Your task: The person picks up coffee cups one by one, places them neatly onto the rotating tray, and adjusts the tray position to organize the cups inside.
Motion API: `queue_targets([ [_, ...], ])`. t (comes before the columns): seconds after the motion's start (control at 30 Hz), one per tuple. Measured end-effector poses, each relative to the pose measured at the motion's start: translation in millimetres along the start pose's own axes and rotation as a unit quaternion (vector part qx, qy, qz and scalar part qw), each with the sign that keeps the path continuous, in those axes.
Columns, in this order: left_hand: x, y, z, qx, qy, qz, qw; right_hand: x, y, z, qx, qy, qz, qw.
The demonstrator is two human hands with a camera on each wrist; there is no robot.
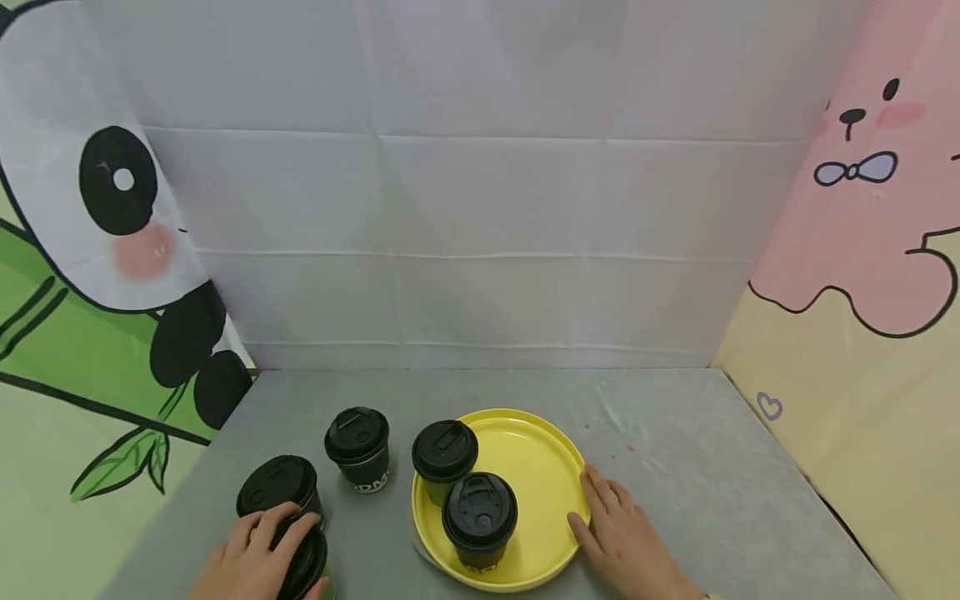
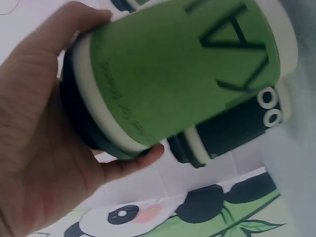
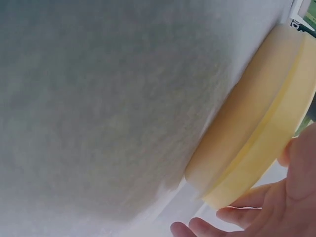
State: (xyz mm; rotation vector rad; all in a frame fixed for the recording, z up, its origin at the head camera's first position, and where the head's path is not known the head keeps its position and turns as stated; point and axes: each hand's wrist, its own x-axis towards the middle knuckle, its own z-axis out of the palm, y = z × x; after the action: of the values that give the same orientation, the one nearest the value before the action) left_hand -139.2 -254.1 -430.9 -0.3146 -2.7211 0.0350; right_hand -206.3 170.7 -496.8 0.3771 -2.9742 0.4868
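My left hand (image 1: 251, 554) grips a green paper cup (image 2: 182, 74) by its black lid (image 1: 303, 562), thumb and fingers spread round the lid's edge. Dark lettering shows on the cup's green side in the left wrist view. Just beyond it stands another black-lidded cup (image 1: 277, 485), dark-sided in the left wrist view. My right hand (image 1: 618, 533) touches the right rim of a round yellow tray (image 1: 543, 483), fingers extended and thumb apart from them. On the tray's left part stand two upright lidded cups, a green one (image 1: 445, 454) and a dark one (image 1: 480, 512) nearer me.
Between the left hand's cups and the tray, slightly farther back, stands a black cup (image 1: 357, 442) with white lettering. The grey tabletop (image 1: 675, 433) meets a white cloth backdrop (image 1: 480, 217). Printed cloths with a panda and a pink animal flank both sides.
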Motion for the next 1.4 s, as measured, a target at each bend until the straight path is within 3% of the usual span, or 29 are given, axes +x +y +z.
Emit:
queue_targets([
  [0.17,5.0,8.7,-11.5,-0.037,0.038,0.087,0.9947,-7.7,-4.8,2.4,0.0,-0.005,0.008,1.0],
  [0.3,12.0,22.8,-23.5,-0.07,0.019,0.134,0.9883,-12.2,-8.2,2.1,-0.002,0.007,0.002,1.0],
  [0.47,21.8,39.9,-31.6,-0.08,0.032,0.199,0.9762,-14.5,-10.4,2.6,-0.012,0.036,-0.01,0.999],
  [0.67,29.7,58.0,-36.1,-0.109,0.063,0.254,0.959,-16.1,-11.6,4.0,-0.034,0.058,-0.014,0.998],
  [0.9,35.4,74.7,-40.0,-0.144,0.057,0.316,0.9361,-19.5,-16.3,3.8,-0.038,0.044,-0.004,0.998],
  [0.97,37.7,79.6,-40.8,-0.154,0.063,0.339,0.9262,-20.5,-17.7,3.9,-0.036,0.044,-0.004,0.998],
  [1.23,44.9,103.8,-49.2,-0.162,0.059,0.373,0.9116,-24.3,-18.2,6.9,-0.039,0.06,-0.014,0.997],
  [1.4,52.6,121.8,-51.5,-0.149,0.057,0.377,0.9126,-26.1,-18.6,8.3,-0.049,0.067,-0.018,0.996],
])
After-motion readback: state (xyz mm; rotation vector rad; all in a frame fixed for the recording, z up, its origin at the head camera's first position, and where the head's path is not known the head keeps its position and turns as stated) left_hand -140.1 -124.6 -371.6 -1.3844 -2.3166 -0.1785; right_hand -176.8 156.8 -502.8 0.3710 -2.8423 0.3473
